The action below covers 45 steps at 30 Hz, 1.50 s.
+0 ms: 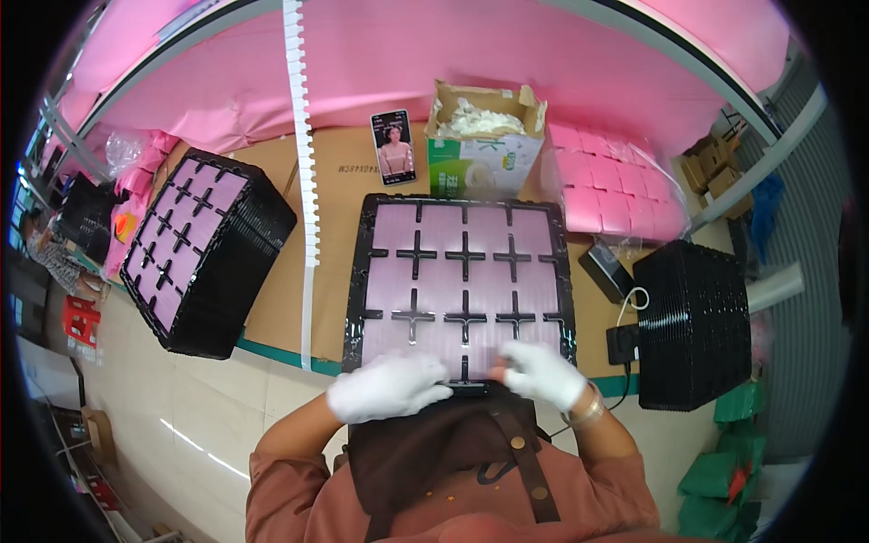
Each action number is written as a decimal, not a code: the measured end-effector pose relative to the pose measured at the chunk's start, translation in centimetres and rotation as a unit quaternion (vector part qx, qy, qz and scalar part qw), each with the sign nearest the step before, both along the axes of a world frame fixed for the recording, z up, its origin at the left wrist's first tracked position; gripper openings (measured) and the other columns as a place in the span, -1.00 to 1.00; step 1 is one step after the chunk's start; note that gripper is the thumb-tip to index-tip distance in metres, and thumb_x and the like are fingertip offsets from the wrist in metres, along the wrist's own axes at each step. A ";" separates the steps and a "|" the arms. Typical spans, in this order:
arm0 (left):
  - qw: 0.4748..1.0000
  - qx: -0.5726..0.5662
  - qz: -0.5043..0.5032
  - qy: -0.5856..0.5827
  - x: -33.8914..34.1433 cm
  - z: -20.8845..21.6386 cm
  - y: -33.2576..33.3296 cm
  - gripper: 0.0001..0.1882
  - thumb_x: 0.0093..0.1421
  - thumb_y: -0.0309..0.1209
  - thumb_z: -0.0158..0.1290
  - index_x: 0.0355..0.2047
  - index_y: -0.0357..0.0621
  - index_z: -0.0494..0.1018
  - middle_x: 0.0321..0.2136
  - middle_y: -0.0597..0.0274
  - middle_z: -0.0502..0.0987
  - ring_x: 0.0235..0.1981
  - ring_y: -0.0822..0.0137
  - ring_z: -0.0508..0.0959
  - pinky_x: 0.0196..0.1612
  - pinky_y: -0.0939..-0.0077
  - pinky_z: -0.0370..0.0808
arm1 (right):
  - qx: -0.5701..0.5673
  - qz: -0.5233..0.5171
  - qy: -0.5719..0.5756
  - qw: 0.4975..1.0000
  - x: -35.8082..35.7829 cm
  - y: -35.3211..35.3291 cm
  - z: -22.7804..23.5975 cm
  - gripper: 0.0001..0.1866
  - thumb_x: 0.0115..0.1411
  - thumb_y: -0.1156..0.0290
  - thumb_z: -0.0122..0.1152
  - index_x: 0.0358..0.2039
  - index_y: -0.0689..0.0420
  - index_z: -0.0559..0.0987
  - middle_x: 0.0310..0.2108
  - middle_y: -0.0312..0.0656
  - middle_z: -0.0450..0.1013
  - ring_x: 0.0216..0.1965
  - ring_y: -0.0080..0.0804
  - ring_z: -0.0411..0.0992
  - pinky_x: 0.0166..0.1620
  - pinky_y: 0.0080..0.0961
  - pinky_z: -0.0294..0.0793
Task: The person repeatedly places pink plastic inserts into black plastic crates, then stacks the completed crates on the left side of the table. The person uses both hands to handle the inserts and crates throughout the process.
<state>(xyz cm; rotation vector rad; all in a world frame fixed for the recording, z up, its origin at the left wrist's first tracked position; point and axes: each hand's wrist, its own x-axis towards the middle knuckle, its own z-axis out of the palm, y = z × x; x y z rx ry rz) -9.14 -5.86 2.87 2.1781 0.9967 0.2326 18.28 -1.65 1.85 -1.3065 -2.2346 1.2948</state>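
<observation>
A black plastic tray (566, 271) lies in front of me, with glossy pink-lilac pieces (441, 271) filling its compartments between raised black cross-shaped dividers. Both my hands wear white gloves. Over the tray's near left corner rests my left hand (389, 387), its fingers pointing right and a gap showing between forefinger and thumb. At the near right part of the tray, my right hand (543, 373) has its fingers curled and a bare fingertip showing. Whatever may be between those fingers is too blurred to make out.
To the left stands a stack of filled black trays (240, 271); another black stack (692, 326) is at right. Behind my tray are a lit phone (393, 149), an opened carton (484, 158) with white material, and wrapped pink pieces (615, 185). A white notched strip (306, 199) crosses the cardboard.
</observation>
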 end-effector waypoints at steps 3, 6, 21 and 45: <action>0.928 0.261 0.259 -0.063 -4.0 -1.1 -0.1 -0.77 0.28 -0.34 0.03 -0.19 -0.26 0.47 -0.35 -0.06 0.49 -0.18 -0.09 0.53 -0.18 0.11 0.50 | 0.197 -0.240 -0.026 0.950 3.7 0.3 -0.2 -0.75 0.19 0.34 0.20 -0.20 0.23 0.57 -0.32 0.06 0.52 -0.30 0.01 0.53 -0.22 -0.22 0.50; 0.861 0.132 0.490 0.038 -5.8 -3.7 -0.8 -0.72 0.28 -0.37 0.04 -0.08 -0.30 0.44 -0.28 -0.10 0.48 -0.26 -0.13 0.54 -0.20 0.10 0.50 | 0.236 -0.296 -0.164 0.911 7.3 0.8 -3.8 -0.63 0.22 0.30 0.21 -0.09 0.34 0.56 -0.25 0.07 0.51 -0.27 -0.07 0.53 -0.18 -0.28 0.49; 0.733 0.057 0.492 -0.466 -5.3 -2.1 -3.5 -0.23 0.06 -0.36 0.33 0.21 -0.33 0.20 0.04 0.03 0.45 0.00 0.27 0.51 0.10 0.34 0.44 | 0.251 -0.337 0.215 0.882 5.6 -0.9 -0.5 -0.22 0.33 -0.25 -0.09 -0.06 0.37 0.57 -0.27 -0.19 0.40 -0.25 -0.43 0.32 -0.14 -0.49 0.29; 0.549 0.169 0.779 -0.251 -38.2 0.1 -10.1 -0.43 0.15 -0.34 0.13 0.13 -0.38 0.35 -0.09 0.12 0.53 -0.15 0.37 0.53 -0.01 0.51 0.46 | 0.047 -0.196 0.219 0.955 -0.8 1.2 -0.1 -0.58 0.34 0.10 0.14 -0.28 0.28 0.63 -0.29 -0.19 0.50 -0.36 -0.49 0.48 -0.24 -0.55 0.45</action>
